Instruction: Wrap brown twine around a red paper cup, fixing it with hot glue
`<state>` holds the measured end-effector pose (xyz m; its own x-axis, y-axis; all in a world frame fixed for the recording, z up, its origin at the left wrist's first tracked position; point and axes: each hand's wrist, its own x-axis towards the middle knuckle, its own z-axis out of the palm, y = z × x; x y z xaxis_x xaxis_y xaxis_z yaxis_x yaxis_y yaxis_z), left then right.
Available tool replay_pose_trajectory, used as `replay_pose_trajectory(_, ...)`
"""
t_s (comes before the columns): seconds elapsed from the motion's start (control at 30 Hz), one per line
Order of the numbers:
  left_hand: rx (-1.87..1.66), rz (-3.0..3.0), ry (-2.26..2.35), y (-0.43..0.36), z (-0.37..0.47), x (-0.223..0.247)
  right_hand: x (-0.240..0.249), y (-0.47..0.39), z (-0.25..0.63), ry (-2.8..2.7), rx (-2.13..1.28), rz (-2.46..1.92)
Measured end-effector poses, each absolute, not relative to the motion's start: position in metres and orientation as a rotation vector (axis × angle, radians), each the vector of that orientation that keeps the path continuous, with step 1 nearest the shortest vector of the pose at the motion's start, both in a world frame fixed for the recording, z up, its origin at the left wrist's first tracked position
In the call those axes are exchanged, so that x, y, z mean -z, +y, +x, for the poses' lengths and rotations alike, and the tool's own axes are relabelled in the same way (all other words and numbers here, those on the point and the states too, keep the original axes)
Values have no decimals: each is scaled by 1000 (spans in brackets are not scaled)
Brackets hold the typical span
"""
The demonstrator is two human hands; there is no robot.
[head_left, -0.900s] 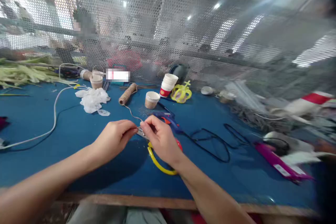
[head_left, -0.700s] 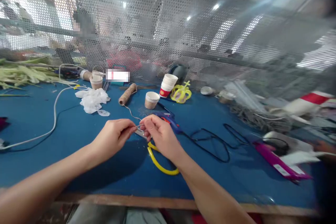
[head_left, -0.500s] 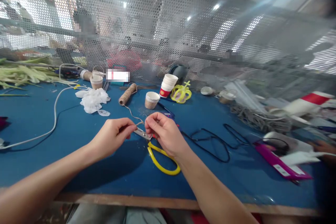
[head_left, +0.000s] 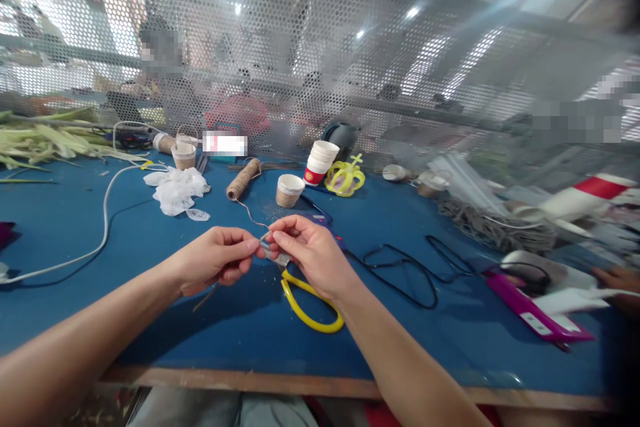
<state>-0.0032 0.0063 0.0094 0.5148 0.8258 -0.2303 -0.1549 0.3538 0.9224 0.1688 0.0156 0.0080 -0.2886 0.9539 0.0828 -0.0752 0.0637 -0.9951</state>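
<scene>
Between my left hand (head_left: 227, 257) and my right hand (head_left: 305, 247) a short stretch of brown twine (head_left: 263, 237) shows, pinched by the fingertips of both. Its loose end sticks out below my left hand. From my right fingertips the twine runs back over the table to a twine roll (head_left: 243, 180) lying on its side. Under my hands lie scissors with yellow handles (head_left: 313, 310); my fingers partly cover the blades. A paper cup wrapped in brown cord (head_left: 289, 191) stands just beyond my right hand.
White crumpled plastic (head_left: 177, 190) and a white cable (head_left: 106, 213) lie left on the blue table (head_left: 240, 353). Stacked paper cups (head_left: 320, 161) stand beside a yellow crown-shaped piece (head_left: 345, 179). Right are a black cord (head_left: 410, 273), a purple packet (head_left: 535, 310) and another person's hand (head_left: 613, 280).
My hands have come closer together, the left moving slightly right and the right slightly left. The twine's loose end now shows below my left hand.
</scene>
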Motion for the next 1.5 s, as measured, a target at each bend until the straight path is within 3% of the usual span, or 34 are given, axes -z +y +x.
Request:
replay_pose_trajectory(0.23, -740, 1015, 812, 5, -3, -12, -9, 13, 168, -1417, -1380, -982)
replay_pose_trajectory(0.77, -730, 1193, 917, 5, -3, -5, -8, 5, 163, -1759, -910, -1087)
replay_pose_trajectory(1.17, -826, 1257, 972, 19, -11, -3, -10, 16, 168, -1880, -1075, -1258)
replay_pose_trajectory(1.4, -932, 1203, 975, 28, -19, 2, -55, 0, 202, -2057, -922, -1326)
replay_pose_trajectory(1.5, -922, 1205, 980, 28, -19, 0, -70, -19, 233, -2276, -1155, -1418)
